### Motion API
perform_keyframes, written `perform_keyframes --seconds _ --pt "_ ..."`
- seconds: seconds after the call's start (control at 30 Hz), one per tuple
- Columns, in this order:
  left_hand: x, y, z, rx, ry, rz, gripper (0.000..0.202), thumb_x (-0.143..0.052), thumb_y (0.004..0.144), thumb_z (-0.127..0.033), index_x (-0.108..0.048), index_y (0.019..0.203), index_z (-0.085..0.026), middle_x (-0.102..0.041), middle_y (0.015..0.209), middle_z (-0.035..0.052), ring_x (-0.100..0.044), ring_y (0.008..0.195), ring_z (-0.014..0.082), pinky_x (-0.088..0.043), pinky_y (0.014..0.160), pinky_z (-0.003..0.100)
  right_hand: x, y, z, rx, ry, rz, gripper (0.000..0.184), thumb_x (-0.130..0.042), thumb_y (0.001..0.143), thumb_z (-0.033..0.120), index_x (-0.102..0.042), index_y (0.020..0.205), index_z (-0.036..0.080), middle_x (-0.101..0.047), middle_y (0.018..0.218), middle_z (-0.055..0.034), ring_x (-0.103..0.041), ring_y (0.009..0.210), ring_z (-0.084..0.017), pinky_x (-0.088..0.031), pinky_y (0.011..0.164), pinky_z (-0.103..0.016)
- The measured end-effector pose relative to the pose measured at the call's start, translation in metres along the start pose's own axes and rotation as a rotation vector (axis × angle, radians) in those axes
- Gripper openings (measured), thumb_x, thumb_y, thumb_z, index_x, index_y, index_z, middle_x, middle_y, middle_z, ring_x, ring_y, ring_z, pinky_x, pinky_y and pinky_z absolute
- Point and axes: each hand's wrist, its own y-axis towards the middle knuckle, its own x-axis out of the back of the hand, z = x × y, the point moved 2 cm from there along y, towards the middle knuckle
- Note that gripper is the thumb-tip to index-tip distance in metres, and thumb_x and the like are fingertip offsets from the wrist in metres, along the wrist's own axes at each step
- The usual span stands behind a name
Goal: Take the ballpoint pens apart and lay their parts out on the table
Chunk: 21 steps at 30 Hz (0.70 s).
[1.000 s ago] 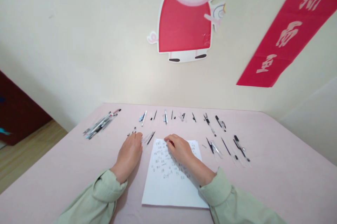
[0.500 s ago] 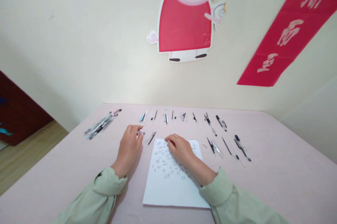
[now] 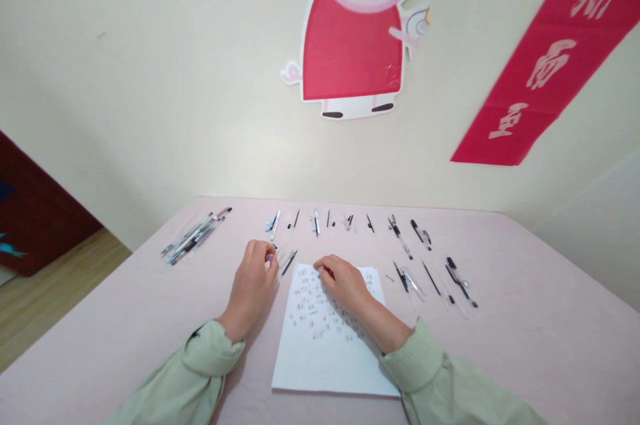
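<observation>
My left hand (image 3: 254,285) is low over the table, thumb and fingers pinched around a small pen part (image 3: 273,253), mostly hidden, with a dark tip and clear edge showing. Just right of it lie a black pen refill (image 3: 289,262) and a clear barrel. Writing covers the upper half of a white paper stack (image 3: 320,372). On its top rests my right hand (image 3: 344,284), fingers curled in and pressed together; whatever they hold, if anything, is hidden.
A heap of pens (image 3: 196,237) lies at the left on the pink table (image 3: 100,352). Along the back are pen parts, including a white pen barrel (image 3: 277,222) and a black pen (image 3: 419,232). More pen pieces (image 3: 409,281) and a capped part (image 3: 460,282) lie to the right.
My left hand has shifted slightly right and its fingers have curled closer together around the small part. My right hand stays in place on the paper.
</observation>
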Motion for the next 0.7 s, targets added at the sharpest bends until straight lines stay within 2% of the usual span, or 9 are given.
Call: perform_keyframes --seconds 0.1,0.2,0.33,0.47,0.57,0.7 --pt "-0.01 -0.006 0.005 -0.014 0.087 0.122 0.009 -0.041 0.083 -0.015 -0.045 0.08 -0.022 -0.05 0.083 0.0033 -0.052 0.078 0.0199 -0.045 0.072 0.034 -0.001 0.0 -0.001 0.012 0.001 0.0 0.025 -0.044 0.086 0.015 -0.066 0.096 0.022 -0.067 0.099 -0.002 -0.06 0.092 -0.015 -0.039 0.077 -0.025" --pt "-0.015 -0.008 0.008 -0.034 0.138 0.123 0.007 -0.041 0.085 -0.018 -0.047 0.082 -0.021 -0.052 0.085 0.0053 -0.053 0.082 0.0217 -0.046 0.076 0.036 -0.002 0.001 -0.002 0.02 -0.003 -0.002 0.025 -0.044 0.086 0.015 -0.065 0.097 0.022 -0.067 0.099 -0.002 -0.06 0.092 -0.015 -0.039 0.079 -0.025" --pt "-0.024 -0.002 0.012 -0.058 0.118 0.084 0.019 -0.044 0.087 -0.023 -0.05 0.104 -0.016 -0.056 0.103 0.012 -0.054 0.1 0.0246 -0.045 0.088 0.04 -0.003 0.001 -0.004 0.014 -0.008 0.004 0.025 -0.045 0.086 0.014 -0.065 0.097 0.022 -0.067 0.099 -0.0016 -0.059 0.092 -0.015 -0.039 0.078 -0.025" --pt "-0.039 0.002 0.018 -0.089 0.134 0.152 0.035 -0.049 0.086 -0.027 -0.048 0.119 -0.017 -0.051 0.123 0.0148 -0.048 0.118 0.0271 -0.04 0.098 0.044 -0.003 0.001 -0.002 0.02 -0.008 -0.01 0.024 -0.044 0.086 0.014 -0.065 0.097 0.023 -0.066 0.099 -0.0014 -0.059 0.09 -0.014 -0.039 0.077 -0.025" --pt "-0.044 0.003 0.021 -0.107 0.128 0.199 0.032 -0.049 0.086 -0.026 -0.053 0.117 -0.018 -0.051 0.126 0.0136 -0.047 0.121 0.0262 -0.039 0.1 0.042 -0.002 0.0 -0.001 0.01 -0.004 -0.013 0.024 -0.044 0.087 0.015 -0.065 0.096 0.023 -0.067 0.098 -0.0013 -0.059 0.089 -0.015 -0.039 0.077 -0.025" --pt "-0.041 0.002 0.017 -0.128 0.06 0.222 0.024 -0.048 0.085 -0.019 -0.059 0.106 -0.019 -0.058 0.114 0.0111 -0.054 0.11 0.0232 -0.043 0.097 0.038 -0.002 0.0 -0.002 0.014 0.0 -0.023 0.023 -0.045 0.086 0.016 -0.065 0.095 0.023 -0.067 0.098 -0.0008 -0.06 0.089 -0.015 -0.039 0.077 -0.025"
